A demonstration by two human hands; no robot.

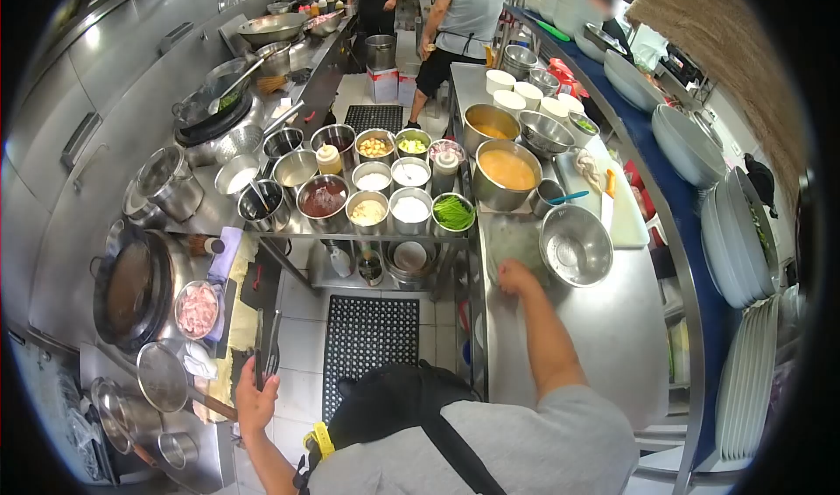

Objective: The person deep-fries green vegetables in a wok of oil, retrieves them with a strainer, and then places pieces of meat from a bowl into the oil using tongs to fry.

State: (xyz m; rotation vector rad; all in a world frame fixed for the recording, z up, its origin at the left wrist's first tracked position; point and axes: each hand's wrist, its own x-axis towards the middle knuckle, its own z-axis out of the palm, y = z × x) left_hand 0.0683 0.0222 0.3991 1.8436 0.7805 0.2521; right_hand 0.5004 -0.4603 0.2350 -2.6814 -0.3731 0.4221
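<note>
My left hand [256, 399] is closed around what look like tongs [274, 342], dark with metal prongs, pointing up beside the left counter's edge. Near it lie a wooden-handled strainer [163, 378] and a bowl of raw sliced meat [198, 309]. Over the right counter, my right hand [516, 278] is a fist at the near edge of a flat grey-green, blurred patch [516, 232]. Whether it grips that patch, I cannot make out. Just right of the fist stands a steel mixing bowl [576, 245]; behind it is a pot of orange soup [507, 169].
Several steel tubs of sauces and garnishes, one with chopped greens [452, 212], fill the shelf ahead. A knife [608, 199] lies by a white cutting board [632, 212]. A wok [133, 283] with brown liquid is at left. Two co-workers stand at the back near a person [468, 14].
</note>
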